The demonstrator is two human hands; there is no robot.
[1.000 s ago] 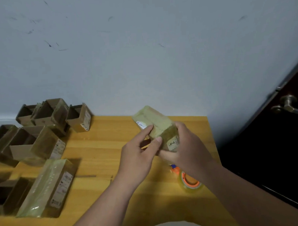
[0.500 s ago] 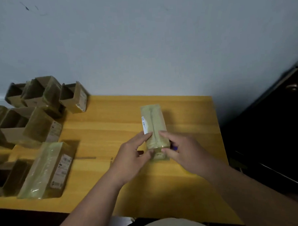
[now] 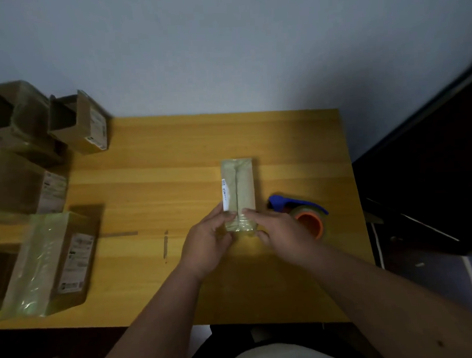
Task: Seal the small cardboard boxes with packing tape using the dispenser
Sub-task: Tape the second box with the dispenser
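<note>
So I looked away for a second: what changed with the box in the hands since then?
The taped box went from held tilted in the air down flat onto the table. Left hand and right hand stayed on its near end, fingers now pressing the tape there. The tape dispenser and the boxes at left kept their places.

You cannot read the label (image 3: 225,194) on the box (image 3: 238,189); your right hand (image 3: 282,232) hides part of the tape dispenser (image 3: 302,216), and the frame's left edge cuts the open boxes (image 3: 20,150).
</note>
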